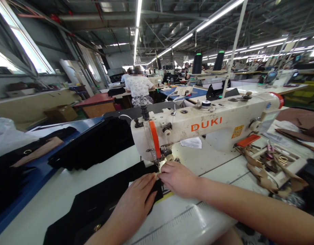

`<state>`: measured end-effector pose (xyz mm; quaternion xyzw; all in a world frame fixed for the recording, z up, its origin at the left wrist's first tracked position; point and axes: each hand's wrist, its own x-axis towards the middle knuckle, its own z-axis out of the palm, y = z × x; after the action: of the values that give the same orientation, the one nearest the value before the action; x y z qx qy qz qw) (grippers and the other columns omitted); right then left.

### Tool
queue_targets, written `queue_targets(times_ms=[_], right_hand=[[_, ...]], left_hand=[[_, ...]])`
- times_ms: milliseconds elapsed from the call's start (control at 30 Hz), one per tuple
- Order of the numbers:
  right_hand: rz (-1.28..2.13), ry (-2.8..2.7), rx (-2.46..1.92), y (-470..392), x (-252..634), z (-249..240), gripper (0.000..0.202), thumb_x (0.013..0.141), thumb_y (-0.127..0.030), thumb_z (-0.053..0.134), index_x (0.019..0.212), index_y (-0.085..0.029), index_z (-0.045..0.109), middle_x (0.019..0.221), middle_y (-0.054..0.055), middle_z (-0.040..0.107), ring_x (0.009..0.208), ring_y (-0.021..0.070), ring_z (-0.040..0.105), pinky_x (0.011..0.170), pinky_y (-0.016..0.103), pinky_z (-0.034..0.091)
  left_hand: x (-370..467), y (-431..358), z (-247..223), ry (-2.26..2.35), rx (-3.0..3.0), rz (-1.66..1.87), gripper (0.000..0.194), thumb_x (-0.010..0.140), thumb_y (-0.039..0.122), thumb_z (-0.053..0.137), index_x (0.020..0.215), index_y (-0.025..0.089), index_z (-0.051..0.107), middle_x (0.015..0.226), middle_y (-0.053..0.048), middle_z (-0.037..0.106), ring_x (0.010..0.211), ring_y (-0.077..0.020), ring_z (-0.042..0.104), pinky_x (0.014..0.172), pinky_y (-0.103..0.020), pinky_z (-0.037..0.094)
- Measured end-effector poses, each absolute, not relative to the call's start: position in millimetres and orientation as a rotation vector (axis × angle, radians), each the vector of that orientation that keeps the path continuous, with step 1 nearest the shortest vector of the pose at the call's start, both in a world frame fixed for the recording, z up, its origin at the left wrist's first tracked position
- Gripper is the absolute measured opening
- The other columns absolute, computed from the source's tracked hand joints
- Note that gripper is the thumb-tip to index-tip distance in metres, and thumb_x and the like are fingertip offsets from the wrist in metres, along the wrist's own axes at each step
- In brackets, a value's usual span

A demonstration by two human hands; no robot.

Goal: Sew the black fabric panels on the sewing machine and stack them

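Note:
A white sewing machine point(177, 127) with orange lettering stands over the worktable. Black fabric point(95, 200) with a gold ring lies across the table at its left, one end reaching under the needle area. My left hand point(136, 195) rests on this fabric, its fingers stretched toward the needle. Close beside it, my right hand point(178, 178) has its fingers bent together at the presser foot, touching the left fingertips. What the right fingers pinch is too small to name.
At the left lie a dark fabric pile point(95, 143) and a blue surface point(52, 170). A tray point(287, 166) with brown strips and rings sits at the right. Thread cones point(197, 64) stand behind the machine. A person point(139, 86) in a white shirt is farther back.

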<state>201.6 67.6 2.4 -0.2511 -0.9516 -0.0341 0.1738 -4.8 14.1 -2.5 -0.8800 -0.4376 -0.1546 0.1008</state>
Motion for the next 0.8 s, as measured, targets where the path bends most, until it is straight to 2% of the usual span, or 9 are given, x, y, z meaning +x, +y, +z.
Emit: queue_targets(times_ms=[233,467,800], right_hand=[[-0.088,-2.68,-0.837,73.3,202.5,2.5,0.02,0.095,-0.018,0.046,0.088,-0.014,0.065,0.086,0.007,0.061,0.082,0.0195,0.054,0.077,0.032,0.043],[-0.078,-2.661,-0.873,74.4,201.4,-2.0,0.018,0.094,-0.017,0.047,0.091,-0.013,0.065,0.088,0.007,0.062,0.085,0.0206,0.054,0.08,0.034,0.042],[-0.106,-2.655,-0.788,70.5,203.3,-1.8,0.016,0.092,-0.016,0.051,0.086,-0.014,0.065,0.085,0.006,0.062,0.081,0.0194,0.051,0.078,0.031,0.041]], left_hand=[[-3.3,33.1,-4.9,-1.27,-2.657,-0.574,0.036,0.093,0.028,0.047,0.122,0.017,0.063,0.123,-0.01,0.067,0.113,-0.0235,0.062,0.098,-0.041,0.051],[-2.2,38.8,-6.0,-1.249,-2.662,-0.621,0.036,0.093,0.03,0.046,0.121,0.015,0.063,0.121,-0.01,0.068,0.112,-0.0246,0.063,0.095,-0.042,0.053],[0.0,37.2,-5.9,-1.215,-2.631,-0.628,0.035,0.094,0.029,0.043,0.118,0.013,0.064,0.117,-0.012,0.069,0.108,-0.0251,0.065,0.092,-0.042,0.055]])
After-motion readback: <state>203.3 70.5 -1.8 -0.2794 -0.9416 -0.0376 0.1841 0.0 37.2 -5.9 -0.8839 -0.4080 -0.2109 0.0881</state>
